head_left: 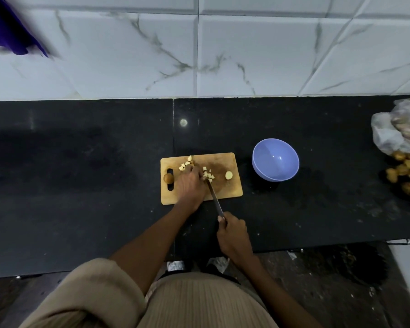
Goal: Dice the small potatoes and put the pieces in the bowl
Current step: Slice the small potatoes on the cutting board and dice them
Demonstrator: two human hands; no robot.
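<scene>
on the cutting board (232, 159), left hand (189, 185) presses potato bits (208, 174); right hand (233, 235) grips knife (214, 197); bowl (275, 159) sits apart at 3 o'clock.

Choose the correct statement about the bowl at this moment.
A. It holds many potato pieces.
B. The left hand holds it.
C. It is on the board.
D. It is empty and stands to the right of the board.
D: the bowl shows only its bare blue inside and sits on the counter right of the board, while the diced pieces lie on the board.
</scene>
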